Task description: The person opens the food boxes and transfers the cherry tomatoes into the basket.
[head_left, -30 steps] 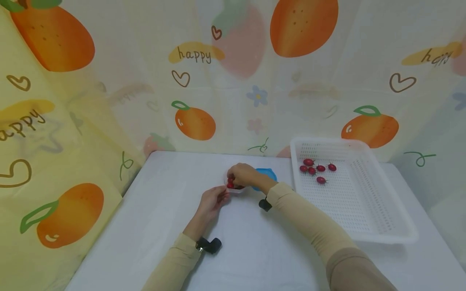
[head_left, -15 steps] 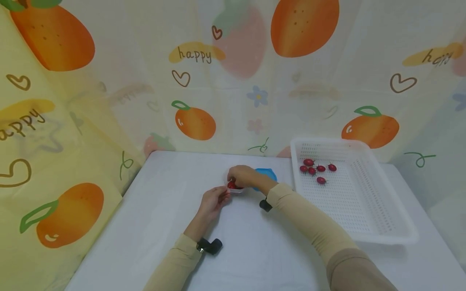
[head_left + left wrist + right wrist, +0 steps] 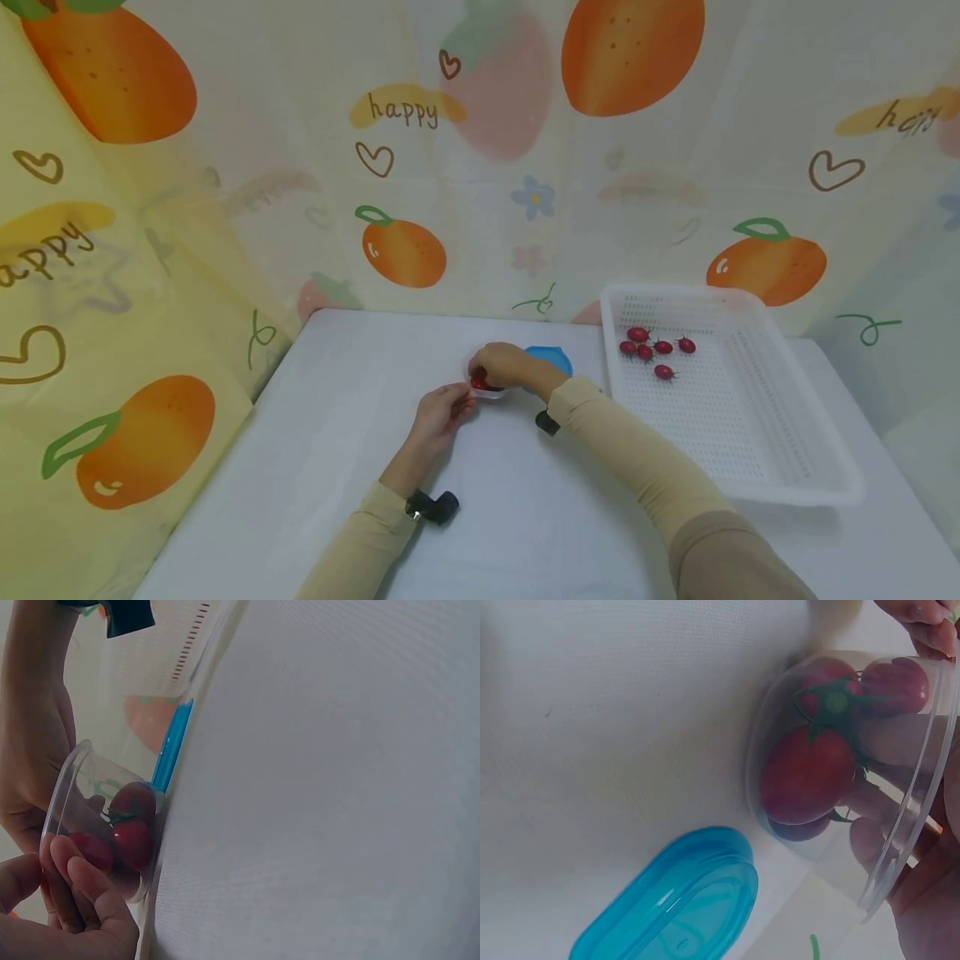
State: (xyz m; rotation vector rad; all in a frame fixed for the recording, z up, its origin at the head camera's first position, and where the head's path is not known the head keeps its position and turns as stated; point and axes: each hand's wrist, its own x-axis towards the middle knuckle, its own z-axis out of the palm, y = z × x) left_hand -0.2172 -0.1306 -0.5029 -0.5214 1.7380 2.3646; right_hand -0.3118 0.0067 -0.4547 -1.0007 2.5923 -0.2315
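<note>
A clear plastic tub [image 3: 840, 866] holds several red cherry tomatoes [image 3: 808, 776] with green stems. At its near left side, my left hand [image 3: 441, 412] pinches the rim between thumb and fingers; the left wrist view has these fingertips [image 3: 64, 851] right at the edge. My right hand [image 3: 501, 363] reaches over the rim from the far side, its fingers down inside among the tomatoes. Through the wall in the right wrist view, those fingers [image 3: 896, 739] lie close behind the tomatoes; I cannot tell whether they grip one.
A blue lid [image 3: 550, 360] lies on the white-covered table [image 3: 322, 433], just right of the tub. Farther right stands a white perforated basket [image 3: 750, 417] with several cherry tomatoes [image 3: 663, 372] toward its back left. A fruit-printed curtain [image 3: 480, 208] hangs behind the table.
The right hand has lowered slightly into the tub, and the tomato under its fingertips has sunk from view behind them. The left hand stays at the rim.
</note>
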